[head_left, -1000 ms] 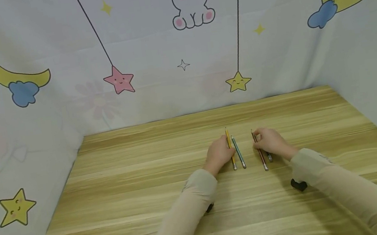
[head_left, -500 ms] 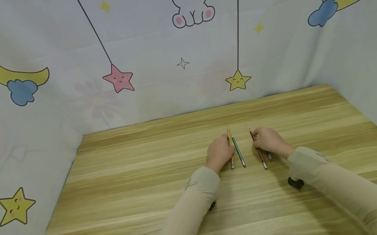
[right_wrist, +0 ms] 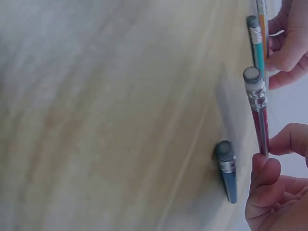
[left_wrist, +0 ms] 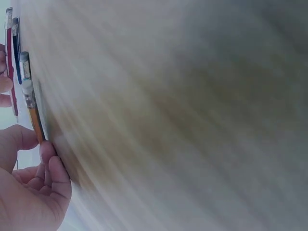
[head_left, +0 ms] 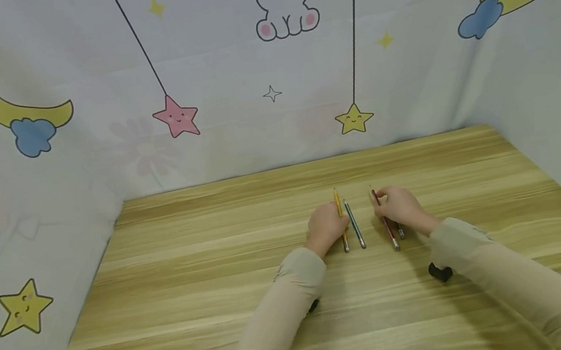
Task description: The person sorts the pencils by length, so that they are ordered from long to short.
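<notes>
In the head view, my left hand (head_left: 327, 227) pinches a yellow pencil (head_left: 345, 242) between thumb and fingers, its eraser end toward me. My right hand (head_left: 400, 206) pinches a red pencil (head_left: 390, 234) the same way; the right wrist view shows its white eraser (right_wrist: 252, 76) raised over the tabletop. Between the hands lies a teal pencil (head_left: 355, 224), close beside the yellow one. A dark blue pencil (right_wrist: 230, 183) lies under my right hand, mostly hidden by it in the head view.
The wood-grain table (head_left: 209, 279) runs back to a white fabric wall (head_left: 235, 151) printed with stars, moons and a rabbit. Similar fabric closes off both sides. A black wrist device (head_left: 440, 272) shows under the right sleeve.
The yellow pencil's tip has swung slightly right, then back left. In my right hand the red pencil has shifted a little away from me. The teal and dark blue pencils stay put.
</notes>
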Motion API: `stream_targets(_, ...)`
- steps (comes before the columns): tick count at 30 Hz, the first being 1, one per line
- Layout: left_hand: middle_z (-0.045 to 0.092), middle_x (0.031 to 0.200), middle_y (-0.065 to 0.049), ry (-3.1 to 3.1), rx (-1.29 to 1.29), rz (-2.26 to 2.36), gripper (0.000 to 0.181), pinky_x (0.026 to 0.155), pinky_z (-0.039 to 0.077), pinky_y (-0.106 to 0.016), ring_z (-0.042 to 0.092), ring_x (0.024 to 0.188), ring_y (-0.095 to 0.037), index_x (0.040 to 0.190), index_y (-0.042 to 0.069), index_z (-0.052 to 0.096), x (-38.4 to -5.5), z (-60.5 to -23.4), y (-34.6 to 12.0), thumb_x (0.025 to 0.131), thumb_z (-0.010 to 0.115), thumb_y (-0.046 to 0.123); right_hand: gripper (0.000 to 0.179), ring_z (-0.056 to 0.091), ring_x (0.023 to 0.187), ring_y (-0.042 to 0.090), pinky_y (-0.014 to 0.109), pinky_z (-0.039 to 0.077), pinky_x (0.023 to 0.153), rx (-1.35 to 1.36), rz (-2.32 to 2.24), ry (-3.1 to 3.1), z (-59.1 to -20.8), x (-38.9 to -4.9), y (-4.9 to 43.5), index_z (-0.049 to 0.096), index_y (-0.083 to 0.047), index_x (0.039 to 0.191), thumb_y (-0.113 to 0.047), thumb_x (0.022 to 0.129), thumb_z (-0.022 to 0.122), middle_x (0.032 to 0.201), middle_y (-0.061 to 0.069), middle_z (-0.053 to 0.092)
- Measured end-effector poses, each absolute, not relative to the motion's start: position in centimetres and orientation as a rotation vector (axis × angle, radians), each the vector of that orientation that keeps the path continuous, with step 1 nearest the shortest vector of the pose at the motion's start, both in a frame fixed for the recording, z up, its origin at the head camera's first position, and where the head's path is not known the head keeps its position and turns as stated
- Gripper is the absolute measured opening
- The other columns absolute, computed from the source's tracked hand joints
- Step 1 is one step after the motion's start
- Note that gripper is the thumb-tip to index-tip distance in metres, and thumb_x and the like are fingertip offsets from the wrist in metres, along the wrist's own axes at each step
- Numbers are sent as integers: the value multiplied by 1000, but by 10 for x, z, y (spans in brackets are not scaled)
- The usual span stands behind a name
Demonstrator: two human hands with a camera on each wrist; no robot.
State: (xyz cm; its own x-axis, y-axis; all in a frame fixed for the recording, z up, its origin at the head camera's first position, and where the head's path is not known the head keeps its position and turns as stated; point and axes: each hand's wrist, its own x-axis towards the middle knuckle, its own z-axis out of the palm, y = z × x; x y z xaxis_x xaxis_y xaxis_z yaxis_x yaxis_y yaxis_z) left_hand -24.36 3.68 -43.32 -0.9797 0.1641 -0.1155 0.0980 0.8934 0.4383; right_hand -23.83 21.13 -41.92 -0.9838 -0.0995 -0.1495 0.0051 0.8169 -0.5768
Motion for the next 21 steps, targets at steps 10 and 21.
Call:
stream_targets(10, 49, 62, 1, 2926, 231, 712, 13, 42, 33, -23, 44, 52, -12, 73, 11, 54, -245, -432, 31, 79, 58, 21, 47, 49, 50, 10, 23, 38, 44, -70, -970, 2817, -411, -237, 213, 47, 8, 119, -14, 79, 58, 69, 8, 63)
stream_targets(21, 48, 62, 3, 2922, 216, 609, 20, 42, 33, -23, 43, 52, -11, 73, 14, 52, -244, -430, 35, 78, 63, 30, 46, 48, 57, 13, 24, 39, 47, -85, -970, 2838, -411, -234, 216, 49, 8, 117, -15, 80, 60, 75, 10, 61)
